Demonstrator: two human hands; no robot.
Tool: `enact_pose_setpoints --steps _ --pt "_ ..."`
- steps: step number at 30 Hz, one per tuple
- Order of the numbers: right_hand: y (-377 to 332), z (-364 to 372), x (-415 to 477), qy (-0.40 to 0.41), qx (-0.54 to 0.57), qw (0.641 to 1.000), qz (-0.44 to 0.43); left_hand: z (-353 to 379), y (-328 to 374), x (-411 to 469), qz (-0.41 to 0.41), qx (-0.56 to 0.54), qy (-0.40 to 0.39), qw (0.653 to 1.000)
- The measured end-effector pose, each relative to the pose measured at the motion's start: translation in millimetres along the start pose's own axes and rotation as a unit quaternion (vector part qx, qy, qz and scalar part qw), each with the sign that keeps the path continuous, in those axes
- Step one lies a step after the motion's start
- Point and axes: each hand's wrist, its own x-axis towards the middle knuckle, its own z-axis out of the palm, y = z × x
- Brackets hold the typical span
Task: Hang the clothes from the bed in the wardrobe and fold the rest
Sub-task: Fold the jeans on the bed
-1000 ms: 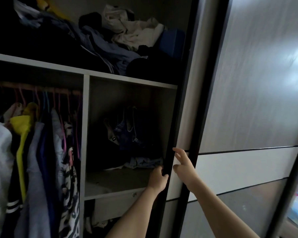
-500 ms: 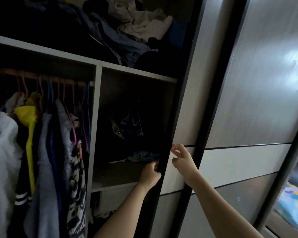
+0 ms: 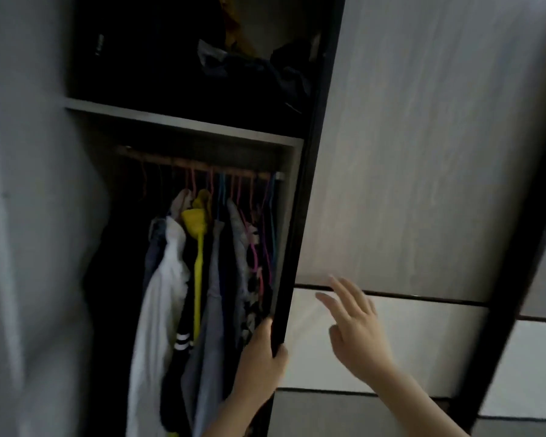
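The wardrobe's sliding door [image 3: 423, 152], pale wood grain with a black frame, stands in the middle and right of the view. My left hand [image 3: 260, 354] grips the door's black left edge [image 3: 292, 247], fingers curled behind it and thumb on the front. My right hand [image 3: 356, 326] is spread with straight fingers on or just off the door's white band. Left of the edge, several hung clothes [image 3: 199, 279] fill the rail [image 3: 196, 167]: a white top, a yellow garment, grey and dark pieces on pink and blue hangers.
A shelf [image 3: 177, 119] above the rail holds a dark heap of crumpled clothes [image 3: 252, 70]. A pale panel [image 3: 29, 216], blurred, fills the left side. A second door's black frame [image 3: 517, 272] slants down the right.
The door has slid left and now covers the middle shelf compartment. My left hand rode along on its edge. My right hand let go of the edge and opened flat against the panel.
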Motion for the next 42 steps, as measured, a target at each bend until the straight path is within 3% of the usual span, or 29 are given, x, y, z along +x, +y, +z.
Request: enact_pose_setpoints --steps 3,7,11,16,24,31,36,42 --pt "-0.6 26.1 8.9 0.001 -0.122 0.990 -0.070 -39.4 -20.9 -16.6 0.059 0.097 0.090 0.989" --pt "-34.4 53.1 29.7 0.016 -0.127 0.981 -0.145 -74.3 -41.7 -23.6 0.155 0.253 0.241 0.924" --pt "-75.1 68.4 48.7 0.020 -0.095 0.981 -0.166 -97.0 -62.9 -18.2 0.198 0.370 0.240 0.876" --pt "-103.1 72.2 71.4 0.010 -0.103 0.959 -0.264 -125.4 -86.6 -10.7 0.152 0.452 0.209 0.854" --pt "-85.1 94.0 77.8 0.162 -0.119 0.963 -0.180 -172.9 -116.0 -4.3 0.078 0.465 0.232 0.851" --pt "-126.1 123.8 98.9 0.205 -0.160 0.944 -0.202 -201.4 -129.9 -4.2 0.015 0.403 0.252 0.880" --pt "-131.1 134.5 103.3 0.228 -0.188 0.934 -0.202 -209.2 -142.4 -2.5 0.039 0.417 0.285 0.862" --pt "-141.6 122.3 99.4 0.189 -0.199 0.945 -0.181 -212.5 -138.3 -6.7 0.027 0.420 0.242 0.874"
